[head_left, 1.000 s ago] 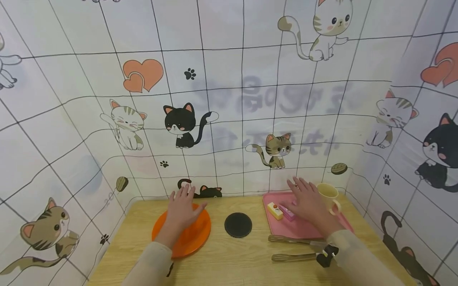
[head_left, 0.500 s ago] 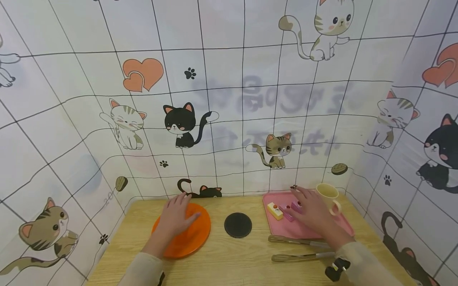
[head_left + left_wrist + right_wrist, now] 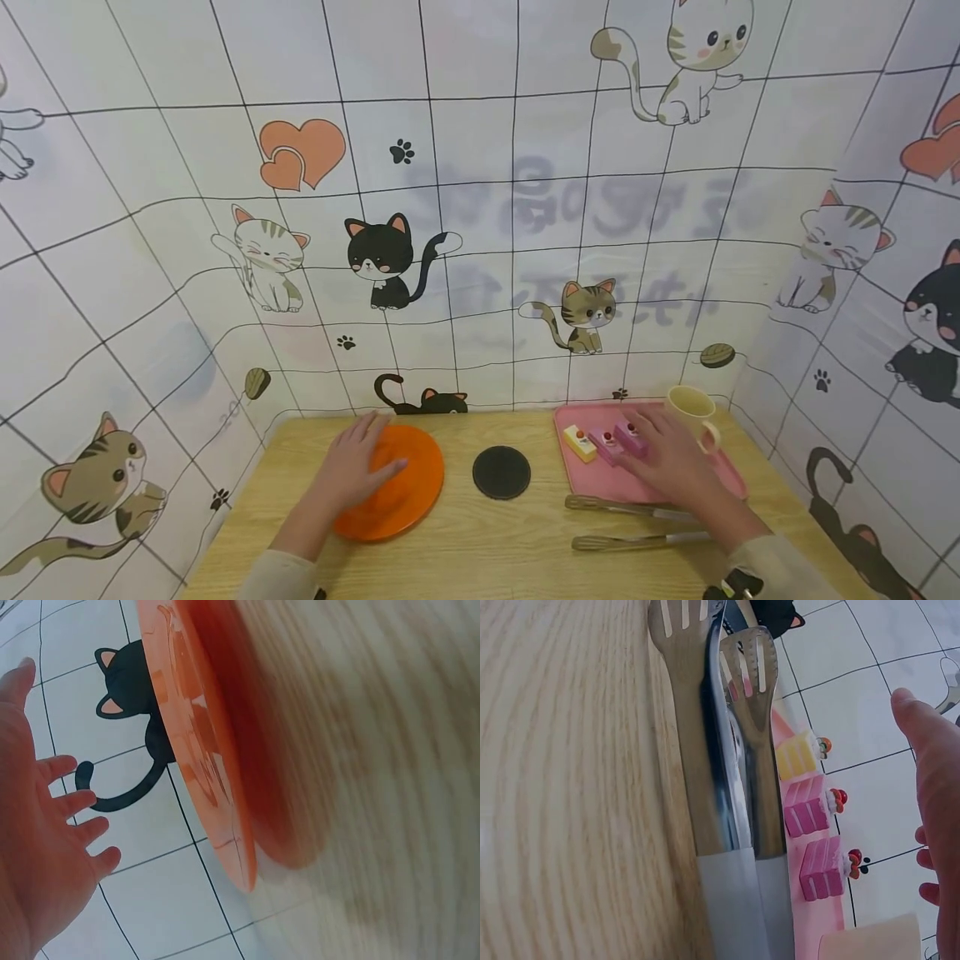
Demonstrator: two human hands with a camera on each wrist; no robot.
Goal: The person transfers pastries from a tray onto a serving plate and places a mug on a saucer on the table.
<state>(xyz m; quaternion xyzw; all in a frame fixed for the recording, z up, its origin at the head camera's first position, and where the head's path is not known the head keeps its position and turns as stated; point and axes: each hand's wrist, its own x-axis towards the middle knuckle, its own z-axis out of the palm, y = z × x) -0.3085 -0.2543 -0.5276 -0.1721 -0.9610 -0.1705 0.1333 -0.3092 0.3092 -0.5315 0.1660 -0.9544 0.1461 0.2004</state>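
Note:
My left hand (image 3: 348, 467) is above the left part of an orange plate (image 3: 420, 492), fingers extended and holding nothing. In the left wrist view, a gap shows between the hand (image 3: 34, 847) and the plate (image 3: 196, 742). My right hand (image 3: 675, 454) hovers over a pink tray (image 3: 592, 485), also holding nothing, thumb straight in the right wrist view. On the tray are a yellow toy cake slice (image 3: 580, 443), a pink slice (image 3: 806, 806) and a purple-pink slice (image 3: 822, 868), plus a pale yellow mug (image 3: 690, 402). Metal tongs (image 3: 637, 542) with slotted heads lie before it.
A round black coaster (image 3: 502, 472) sits between plate and tray. Second metal tongs (image 3: 622, 506) lie along the tray's front edge. Cat-printed white sheeting (image 3: 480, 250) encloses the wooden table (image 3: 480, 554) at the back and sides.
My left hand has shifted left and back towards me, uncovering more of the plate. The right hand has drawn right and slightly back, so more of the cake slices shows.

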